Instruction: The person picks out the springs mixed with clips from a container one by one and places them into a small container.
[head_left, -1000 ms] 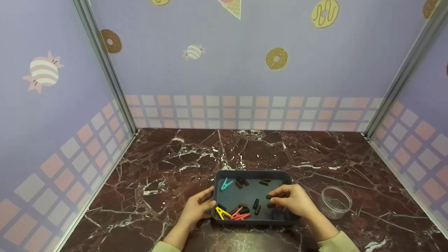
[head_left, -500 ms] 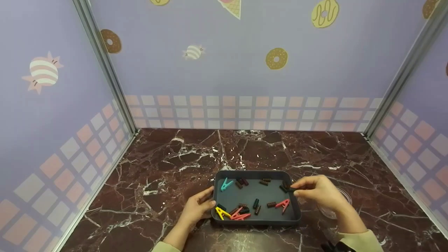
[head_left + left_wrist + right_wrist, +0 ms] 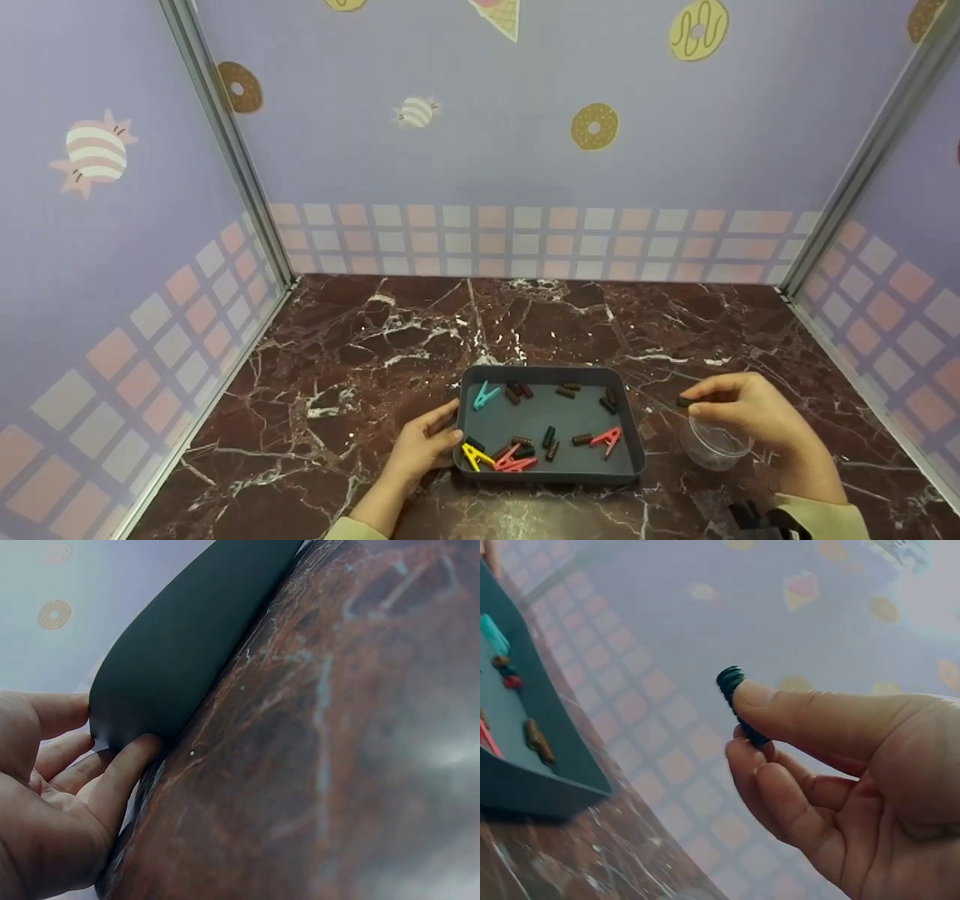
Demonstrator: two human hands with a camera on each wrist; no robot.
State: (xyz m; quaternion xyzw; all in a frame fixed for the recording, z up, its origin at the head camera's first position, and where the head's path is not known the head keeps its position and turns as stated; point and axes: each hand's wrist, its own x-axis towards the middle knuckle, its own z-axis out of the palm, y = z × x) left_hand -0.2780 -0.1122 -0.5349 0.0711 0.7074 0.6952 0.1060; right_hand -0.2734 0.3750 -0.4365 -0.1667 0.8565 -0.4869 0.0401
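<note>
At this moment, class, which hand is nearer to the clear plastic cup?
Right: the right hand partly overlaps the clear plastic cup in the head view; the left hand is beyond the gray tray, holding its left edge.

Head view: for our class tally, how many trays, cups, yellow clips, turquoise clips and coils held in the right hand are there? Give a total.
Tray: 1
Cup: 1
Yellow clip: 1
Turquoise clip: 1
Coil in the right hand: 1
Total: 5
</note>
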